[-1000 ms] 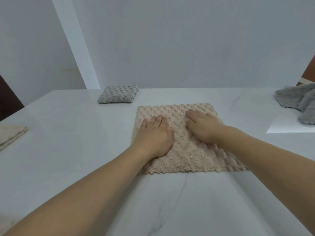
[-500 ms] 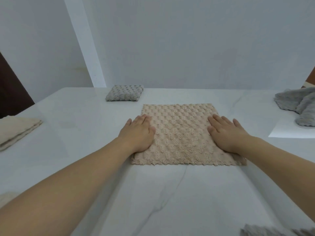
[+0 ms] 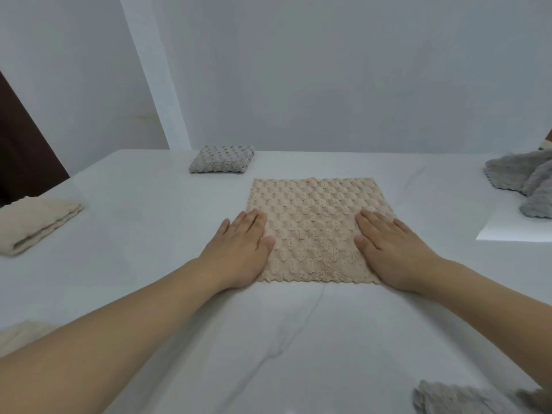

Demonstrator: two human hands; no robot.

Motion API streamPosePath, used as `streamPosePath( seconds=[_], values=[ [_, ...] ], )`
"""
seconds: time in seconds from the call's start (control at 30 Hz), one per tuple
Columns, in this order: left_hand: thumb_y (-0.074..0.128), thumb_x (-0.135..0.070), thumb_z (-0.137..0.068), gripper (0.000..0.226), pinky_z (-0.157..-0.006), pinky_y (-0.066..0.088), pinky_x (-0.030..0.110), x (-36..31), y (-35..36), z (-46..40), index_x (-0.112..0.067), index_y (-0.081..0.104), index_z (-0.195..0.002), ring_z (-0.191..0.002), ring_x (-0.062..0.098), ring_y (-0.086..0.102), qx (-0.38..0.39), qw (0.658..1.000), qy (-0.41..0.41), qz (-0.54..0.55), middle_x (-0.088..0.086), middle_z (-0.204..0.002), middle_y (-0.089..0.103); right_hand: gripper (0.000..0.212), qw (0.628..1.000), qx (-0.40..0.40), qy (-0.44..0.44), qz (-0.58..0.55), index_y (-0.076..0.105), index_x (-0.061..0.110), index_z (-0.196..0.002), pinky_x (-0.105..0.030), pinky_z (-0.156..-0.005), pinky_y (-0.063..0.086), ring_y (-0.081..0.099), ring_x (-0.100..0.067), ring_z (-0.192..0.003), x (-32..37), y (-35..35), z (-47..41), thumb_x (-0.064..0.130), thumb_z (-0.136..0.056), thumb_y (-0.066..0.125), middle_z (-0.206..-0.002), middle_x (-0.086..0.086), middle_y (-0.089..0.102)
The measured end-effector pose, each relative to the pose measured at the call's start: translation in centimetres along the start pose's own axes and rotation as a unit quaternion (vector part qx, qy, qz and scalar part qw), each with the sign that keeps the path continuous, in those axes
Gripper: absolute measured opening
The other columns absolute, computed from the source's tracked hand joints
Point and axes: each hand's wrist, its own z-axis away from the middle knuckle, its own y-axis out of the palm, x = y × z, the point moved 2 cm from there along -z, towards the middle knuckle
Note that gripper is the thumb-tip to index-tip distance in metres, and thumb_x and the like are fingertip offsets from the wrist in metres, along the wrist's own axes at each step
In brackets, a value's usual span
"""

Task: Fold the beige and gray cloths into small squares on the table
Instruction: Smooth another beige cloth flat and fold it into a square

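Note:
A beige textured cloth (image 3: 316, 228) lies spread flat as a square in the middle of the white table (image 3: 149, 234). My left hand (image 3: 239, 249) rests flat on its near left edge, fingers straight. My right hand (image 3: 391, 249) presses flat on its near right edge, fingers straight too. A gray cloth folded into a small square (image 3: 222, 159) sits at the far left of the table. Loose gray cloths (image 3: 528, 182) lie heaped at the far right.
A folded beige cloth (image 3: 33, 225) lies at the left edge, with another beige piece (image 3: 21, 339) at the near left. A gray cloth (image 3: 466, 400) shows at the bottom right. A white sheet (image 3: 513, 231) lies under the gray heap. A wall stands behind the table.
Both hands slid apart from the cloth's middle to its left and right edges and a little toward me, smoothing it. The camera tilted down, showing more near-table cloths.

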Motion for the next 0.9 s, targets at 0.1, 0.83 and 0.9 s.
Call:
streamPosePath(
  seconds=[0.1, 0.83, 0.9],
  values=[
    [0.015, -0.041, -0.104, 0.058, -0.121, -0.003, 0.038, 0.8, -1.2, -0.9, -0.015, 0.011, -0.156, -0.150, 0.016, -0.001, 0.002, 1.000, -0.003, -0.013, 0.000, -0.164, 0.005, 0.058, 1.000, -0.003, -0.003, -0.020, 0.011, 0.016, -0.154, -0.034, -0.120, 0.001, 0.002, -0.013, -0.148, -0.2, -1.0, -1.4, 0.043, -0.102, 0.010, -0.162, 0.001, 0.004],
    [0.012, -0.042, -0.103, 0.057, -0.121, -0.002, 0.040, -2.4, -0.7, -14.2, -0.023, 0.006, -0.156, -0.150, 0.014, -0.002, -0.025, 0.999, 0.015, 0.031, -0.005, -0.164, -0.001, 0.057, 1.000, -0.014, 0.002, -0.014, -0.001, 0.027, -0.155, -0.038, -0.121, -0.002, -0.007, -0.010, -0.148, -1.6, -1.2, -12.1, 0.045, -0.102, 0.007, -0.161, 0.008, -0.007],
    [0.013, -0.043, -0.103, 0.058, -0.121, -0.002, 0.038, -0.4, -0.9, -13.6, -0.022, 0.006, -0.156, -0.150, 0.014, -0.003, -0.025, 0.999, -0.009, 0.037, -0.004, -0.164, -0.001, 0.056, 1.000, -0.008, 0.021, -0.020, -0.002, 0.026, -0.154, -0.036, -0.121, -0.003, -0.008, -0.010, -0.148, -3.2, -1.2, -11.2, 0.045, -0.102, 0.007, -0.161, 0.008, -0.009]
  ],
)
